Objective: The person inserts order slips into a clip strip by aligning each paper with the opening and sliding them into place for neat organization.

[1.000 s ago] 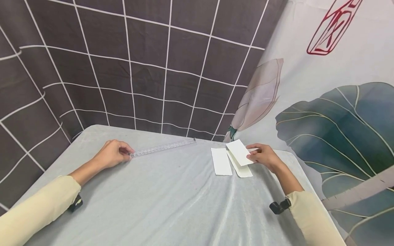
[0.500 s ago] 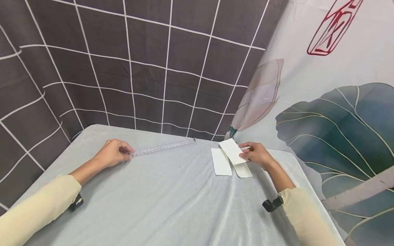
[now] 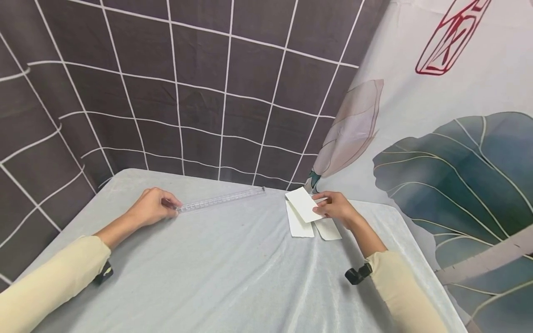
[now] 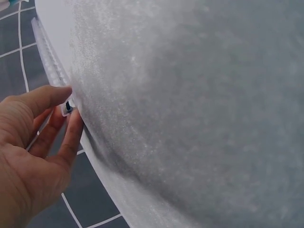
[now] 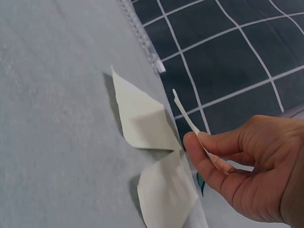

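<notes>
My left hand (image 3: 151,207) pinches the near end of a long clear plastic strip (image 3: 220,199) that looks like a ruler or spine bar, lying toward the back of the cloth-covered table. In the left wrist view, thumb and fingers of the left hand (image 4: 45,137) meet at the strip's end (image 4: 50,61). My right hand (image 3: 335,208) pinches a white paper card (image 3: 303,203) by its right edge, and the right wrist view shows this card (image 5: 187,116) edge-on, raised above the table. Below it lie two more cards, a left one (image 3: 300,227) and a right one (image 3: 329,230), partly covered.
A pale grey velvety cloth (image 3: 216,277) with soft folds covers the table. Behind it hangs a dark curtain (image 3: 200,111) with a white grid. To the right hangs a white curtain (image 3: 399,101) printed with large leaves.
My right hand has carried its card leftward, from above the right card to over the left one. My left hand and the clear strip have stayed in place.
</notes>
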`<state>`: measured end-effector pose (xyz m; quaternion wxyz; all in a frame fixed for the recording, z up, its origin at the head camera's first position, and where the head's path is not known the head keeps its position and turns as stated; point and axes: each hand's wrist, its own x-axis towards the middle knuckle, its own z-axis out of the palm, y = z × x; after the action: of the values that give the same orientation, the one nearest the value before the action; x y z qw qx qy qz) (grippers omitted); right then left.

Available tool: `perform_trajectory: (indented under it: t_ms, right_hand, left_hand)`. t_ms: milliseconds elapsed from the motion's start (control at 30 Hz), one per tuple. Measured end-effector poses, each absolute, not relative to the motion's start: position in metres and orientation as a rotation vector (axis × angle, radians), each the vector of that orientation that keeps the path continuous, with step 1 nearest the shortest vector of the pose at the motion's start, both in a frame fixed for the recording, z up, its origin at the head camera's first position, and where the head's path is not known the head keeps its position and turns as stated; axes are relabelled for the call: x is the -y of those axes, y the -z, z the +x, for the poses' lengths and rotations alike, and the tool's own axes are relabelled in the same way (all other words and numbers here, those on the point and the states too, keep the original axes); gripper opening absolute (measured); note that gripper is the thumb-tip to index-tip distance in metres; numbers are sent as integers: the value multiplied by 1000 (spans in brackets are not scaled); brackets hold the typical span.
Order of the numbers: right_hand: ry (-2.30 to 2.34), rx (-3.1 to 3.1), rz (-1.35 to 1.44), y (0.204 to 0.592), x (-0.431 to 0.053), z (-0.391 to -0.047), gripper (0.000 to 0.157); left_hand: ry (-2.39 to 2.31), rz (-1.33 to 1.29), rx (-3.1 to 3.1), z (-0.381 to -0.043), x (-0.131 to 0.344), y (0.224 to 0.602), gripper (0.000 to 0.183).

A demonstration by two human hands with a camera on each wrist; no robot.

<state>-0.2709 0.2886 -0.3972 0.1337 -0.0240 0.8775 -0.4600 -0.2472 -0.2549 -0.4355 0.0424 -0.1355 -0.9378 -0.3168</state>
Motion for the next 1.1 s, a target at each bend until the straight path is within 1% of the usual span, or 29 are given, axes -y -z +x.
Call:
perform_trajectory:
  t_ms: [833,1100]
  right_hand:
    - [1388,-2476,-55,412,-252,-279,45]
    - [1463,-2442,-124,413,-236,-279,46]
  left_hand:
    - [1035,-405,2893,-246,250,439,21]
    - [1040,-385,2891,-245,253,434,22]
